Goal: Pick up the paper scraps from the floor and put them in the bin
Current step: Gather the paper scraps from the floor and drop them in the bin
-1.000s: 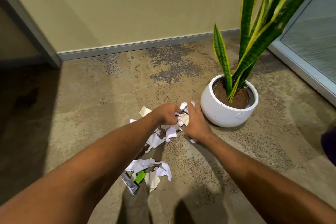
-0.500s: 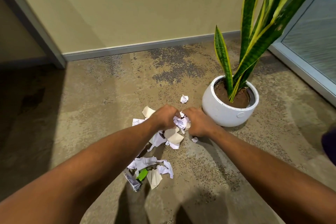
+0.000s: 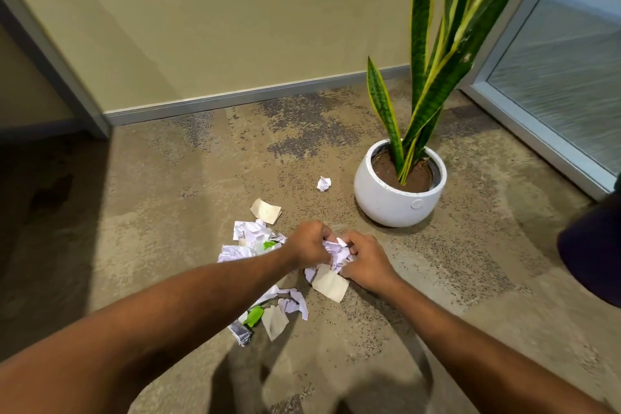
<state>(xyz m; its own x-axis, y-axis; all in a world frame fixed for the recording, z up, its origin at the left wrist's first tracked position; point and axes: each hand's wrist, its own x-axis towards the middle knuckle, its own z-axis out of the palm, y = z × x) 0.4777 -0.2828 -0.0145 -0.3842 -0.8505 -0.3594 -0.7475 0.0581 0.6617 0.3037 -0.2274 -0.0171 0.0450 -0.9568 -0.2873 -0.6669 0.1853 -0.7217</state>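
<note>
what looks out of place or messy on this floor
Torn paper scraps litter the carpet: a pile left of the left hand, another nearer the person with a green bit and a silver wrapper, a beige scrap, and one crumpled ball lying apart beside the white plant pot. No bin is in view.

Can't see my fingers' tips: left hand (image 3: pixel 307 244) and right hand (image 3: pixel 366 262) bury them in the paper wad (image 3: pixel 337 250). My left forearm (image 3: pixel 201 299) covers part of the scrap pile (image 3: pixel 255 242). Top edge clips the plant leaves (image 3: pixel 447 54); dark shape (image 3: pixel 591 245) cut off right, unidentifiable.
</note>
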